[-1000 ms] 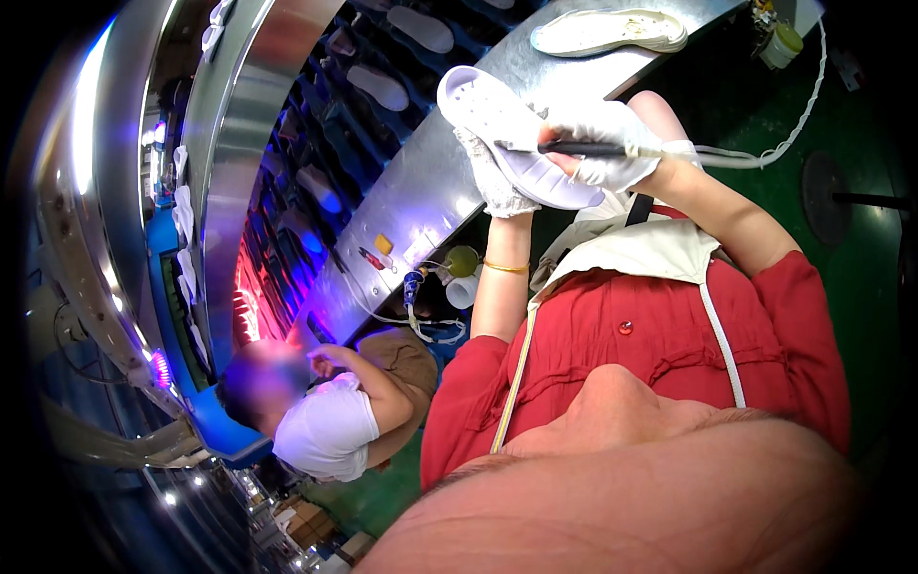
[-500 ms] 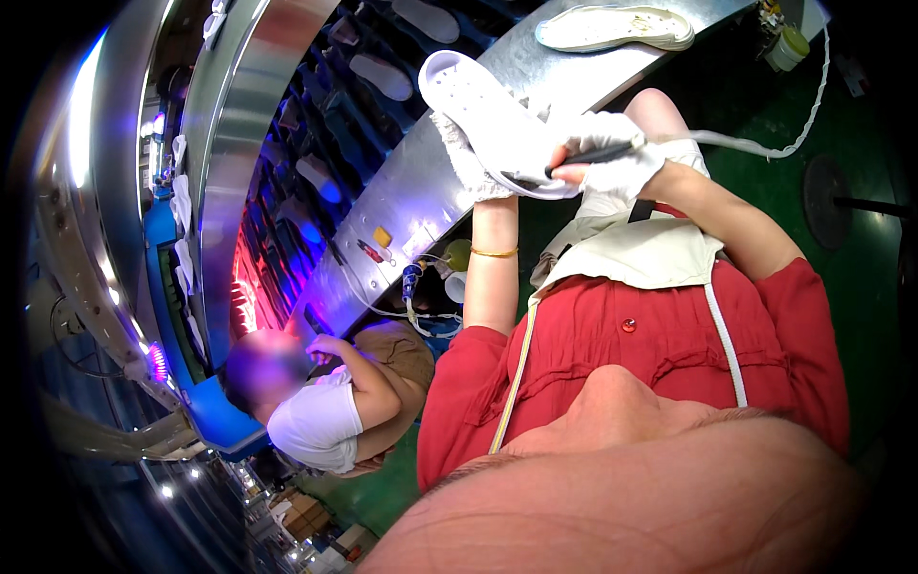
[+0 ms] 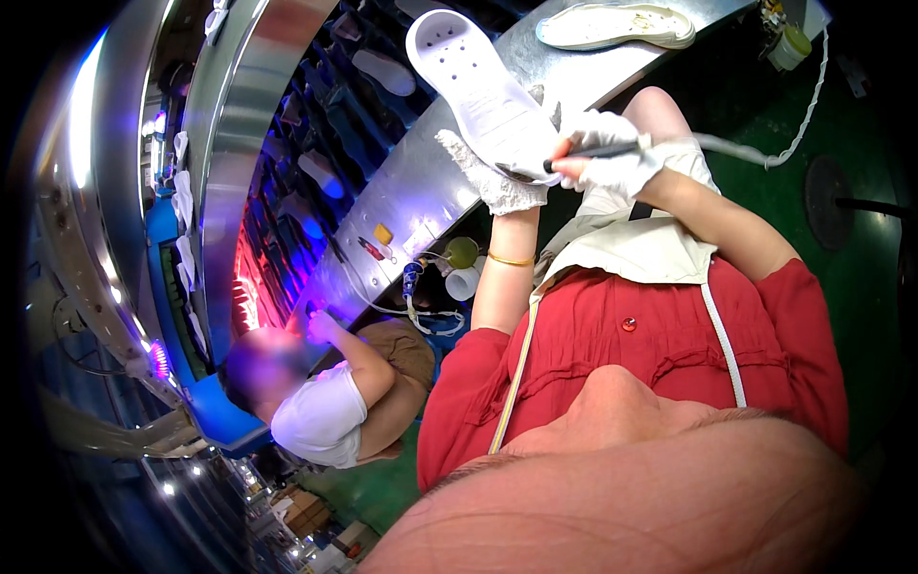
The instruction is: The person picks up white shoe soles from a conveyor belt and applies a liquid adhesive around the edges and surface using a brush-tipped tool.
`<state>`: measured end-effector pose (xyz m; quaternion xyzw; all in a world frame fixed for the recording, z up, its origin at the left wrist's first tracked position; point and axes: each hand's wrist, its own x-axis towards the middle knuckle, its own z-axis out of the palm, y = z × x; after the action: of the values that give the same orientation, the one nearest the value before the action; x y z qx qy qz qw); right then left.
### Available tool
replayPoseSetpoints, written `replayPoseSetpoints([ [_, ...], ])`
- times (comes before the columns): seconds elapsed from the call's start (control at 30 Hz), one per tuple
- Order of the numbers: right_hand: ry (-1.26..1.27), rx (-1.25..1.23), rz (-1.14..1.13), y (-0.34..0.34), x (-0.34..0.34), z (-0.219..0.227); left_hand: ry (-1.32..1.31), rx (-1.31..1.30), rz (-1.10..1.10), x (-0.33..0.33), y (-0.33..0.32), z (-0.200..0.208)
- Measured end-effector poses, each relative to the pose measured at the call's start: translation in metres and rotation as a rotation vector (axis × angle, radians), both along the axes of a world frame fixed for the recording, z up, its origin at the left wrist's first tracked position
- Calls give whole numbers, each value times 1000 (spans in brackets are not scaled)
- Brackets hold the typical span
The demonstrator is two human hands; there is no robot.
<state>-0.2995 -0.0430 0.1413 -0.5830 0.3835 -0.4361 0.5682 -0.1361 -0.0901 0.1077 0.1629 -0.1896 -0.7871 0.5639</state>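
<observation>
White shoe sole (image 3: pixel 473 91): held, in view, across narrow metal table (image 3: pixel 392 196), holed end overlapping far edge and dark rack (image 3: pixel 359 129) beyond, lower end about at near edge; height over metal, cannot tell. Second sole (image 3: pixel 617 27), cream: lies toward right end of table. Left hand (image 3: pixel 512 191), gloved: clamped under white shoe sole from below. Right hand (image 3: pixel 612 163), gloved: pinched round black-handled brush (image 3: pixel 602 151), bristle end apparently against lower end of sole; white hose (image 3: pixel 751 148) running off right. Hands close together; contact between, unclear.

Risks (judged): holed end knocking rack or second sole, from too wide a turn; slip of sole, from smooth rim against glove fabric; overrun of brush onto sidewall, from too steep an angle; tug on wrist, from snagged hose.

Room (judged): most along table toward left end, as far as yellow block (image 3: pixel 383 233); less toward right end, because of second sole; least at far edge, rack directly behind.
</observation>
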Motion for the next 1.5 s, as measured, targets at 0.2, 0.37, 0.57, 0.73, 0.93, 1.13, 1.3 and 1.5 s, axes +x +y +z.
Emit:
replayPoseSetpoints([
  [0.2,-3,-475,-162,1,4,-12,10,-124,156,-11,2,14],
  [0.37,-103,399,1,-14,4,-2,1,-94,99,-3,-3,12],
  [0.57,-109,-60,18,-3,0,-9,-5,-94,93,10,-14,4],
  [0.73,-179,328,31,-14,-4,-7,-86,-59,65,11,-16,3],
  [0.93,-162,171,124,-8,-1,-16,-319,-137,97,21,-30,-6],
  [1.13,-175,44,-11,-10,-3,-2,13,-87,6,5,-17,24],
  [1.3,-210,33,-49,-12,-8,20,54,-135,23,20,-27,20],
  [1.5,-63,-490,-5,-11,2,0,27,-146,-90,18,-26,30],
])
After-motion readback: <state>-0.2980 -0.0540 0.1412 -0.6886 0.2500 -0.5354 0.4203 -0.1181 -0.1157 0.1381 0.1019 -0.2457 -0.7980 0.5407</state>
